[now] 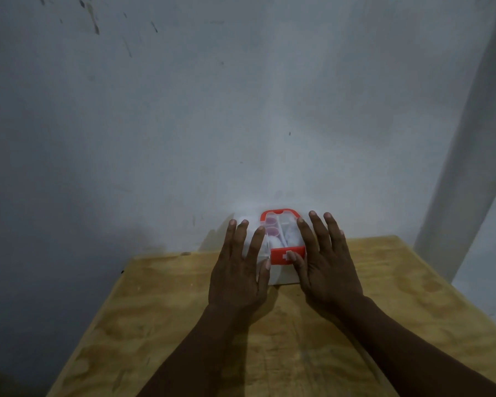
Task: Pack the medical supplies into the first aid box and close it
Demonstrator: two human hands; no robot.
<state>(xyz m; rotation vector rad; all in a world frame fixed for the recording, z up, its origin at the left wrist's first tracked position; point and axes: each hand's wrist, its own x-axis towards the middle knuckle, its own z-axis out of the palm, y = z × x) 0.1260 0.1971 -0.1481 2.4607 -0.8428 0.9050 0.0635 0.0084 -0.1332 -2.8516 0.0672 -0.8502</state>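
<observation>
A small white first aid box point(281, 275) stands at the far edge of the table, with a clear lid, a red handle point(279, 212) and a red latch marked with a white cross point(282, 255). Through the lid I make out pinkish round items point(272, 228) and white supplies. My left hand point(241, 270) lies flat on the box's left side, fingers spread. My right hand point(324, 262) rests on the right side, its thumb pressed on the red latch. The lid looks lowered onto the box.
The wooden table point(269, 339) runs from the box toward me. A pale wall point(241, 110) rises directly behind the box. A white post point(470, 153) stands at the right.
</observation>
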